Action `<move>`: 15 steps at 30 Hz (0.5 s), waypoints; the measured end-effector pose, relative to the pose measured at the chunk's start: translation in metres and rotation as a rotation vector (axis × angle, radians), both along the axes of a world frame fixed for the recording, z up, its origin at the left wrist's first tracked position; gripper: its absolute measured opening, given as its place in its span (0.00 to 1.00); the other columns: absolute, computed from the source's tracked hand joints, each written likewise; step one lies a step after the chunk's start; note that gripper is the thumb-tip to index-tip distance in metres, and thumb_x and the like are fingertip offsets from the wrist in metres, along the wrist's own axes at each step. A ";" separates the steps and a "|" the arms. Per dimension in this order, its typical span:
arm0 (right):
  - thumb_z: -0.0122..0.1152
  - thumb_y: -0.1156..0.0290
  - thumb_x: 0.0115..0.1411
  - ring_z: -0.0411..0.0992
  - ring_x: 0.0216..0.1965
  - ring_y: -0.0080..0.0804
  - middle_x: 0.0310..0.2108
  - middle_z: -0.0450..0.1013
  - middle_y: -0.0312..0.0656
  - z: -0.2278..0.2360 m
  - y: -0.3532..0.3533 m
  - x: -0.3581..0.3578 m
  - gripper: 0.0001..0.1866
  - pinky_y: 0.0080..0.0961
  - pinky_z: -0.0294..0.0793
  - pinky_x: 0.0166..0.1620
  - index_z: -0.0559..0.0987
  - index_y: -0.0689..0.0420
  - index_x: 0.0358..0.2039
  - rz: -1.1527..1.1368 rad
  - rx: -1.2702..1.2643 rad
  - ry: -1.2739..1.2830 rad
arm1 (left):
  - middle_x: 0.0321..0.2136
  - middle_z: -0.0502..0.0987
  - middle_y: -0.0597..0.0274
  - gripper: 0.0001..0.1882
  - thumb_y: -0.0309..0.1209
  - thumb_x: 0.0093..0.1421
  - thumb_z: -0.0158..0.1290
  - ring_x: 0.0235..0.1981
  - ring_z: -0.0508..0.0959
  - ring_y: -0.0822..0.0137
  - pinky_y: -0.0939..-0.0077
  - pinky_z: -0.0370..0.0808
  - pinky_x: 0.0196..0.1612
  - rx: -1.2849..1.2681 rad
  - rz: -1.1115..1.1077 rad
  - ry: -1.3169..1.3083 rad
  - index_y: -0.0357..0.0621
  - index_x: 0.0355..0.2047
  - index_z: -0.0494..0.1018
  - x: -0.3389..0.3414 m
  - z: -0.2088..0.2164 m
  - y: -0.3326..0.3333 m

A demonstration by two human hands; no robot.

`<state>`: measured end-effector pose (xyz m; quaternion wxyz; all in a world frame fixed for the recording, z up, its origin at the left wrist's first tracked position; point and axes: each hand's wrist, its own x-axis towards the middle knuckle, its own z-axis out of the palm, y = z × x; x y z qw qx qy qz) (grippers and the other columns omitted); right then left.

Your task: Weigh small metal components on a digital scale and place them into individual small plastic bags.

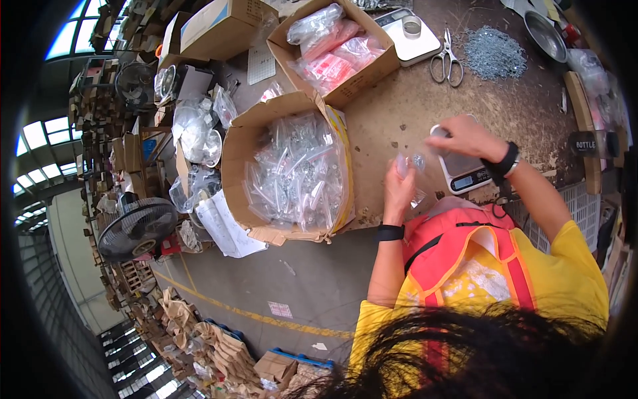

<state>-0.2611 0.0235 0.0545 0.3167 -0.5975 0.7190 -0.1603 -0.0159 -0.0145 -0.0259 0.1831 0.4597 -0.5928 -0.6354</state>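
My left hand is closed on a small clear plastic bag just in front of my body. Its fingers pinch the upper part of the bag. My right hand grips a small round metal cup by its side, tipped toward the bag. Small shiny pieces show between the cup and the bag, too blurred to tell their kind. Beneath my right hand lies a small digital scale, partly covered by the hand and wrist. A dark band is on each wrist.
Left of my hands stands an open carton full of filled clear bags. Behind it, another carton holds red and clear bags. Scissors, a heap of small metal hardware, a metal bowl and a second scale lie farther back.
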 end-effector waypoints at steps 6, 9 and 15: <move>0.76 0.59 0.52 0.72 0.41 0.55 0.39 0.72 0.56 -0.045 0.091 -0.145 0.27 0.42 0.72 0.44 0.75 0.62 0.44 -0.519 -0.107 0.185 | 0.43 0.76 0.61 0.14 0.25 0.64 0.52 0.46 0.76 0.67 0.70 0.72 0.52 0.045 0.133 0.007 0.39 0.50 0.74 0.013 -0.018 -0.007; 0.79 0.65 0.49 0.70 0.42 0.57 0.41 0.69 0.57 -0.088 0.130 -0.210 0.29 0.42 0.71 0.46 0.73 0.62 0.46 -0.759 -0.010 0.347 | 0.22 0.67 0.77 0.13 0.28 0.70 0.49 0.19 0.64 0.83 0.85 0.60 0.22 0.086 0.118 0.106 0.40 0.52 0.74 -0.001 0.015 -0.008; 0.79 0.65 0.46 0.70 0.44 0.57 0.42 0.70 0.56 -0.130 0.062 -0.243 0.29 0.42 0.72 0.48 0.73 0.61 0.45 -0.822 -0.304 0.355 | 0.20 0.66 0.77 0.12 0.29 0.71 0.49 0.18 0.64 0.83 0.85 0.60 0.22 0.143 0.129 0.053 0.36 0.48 0.77 -0.012 0.024 -0.011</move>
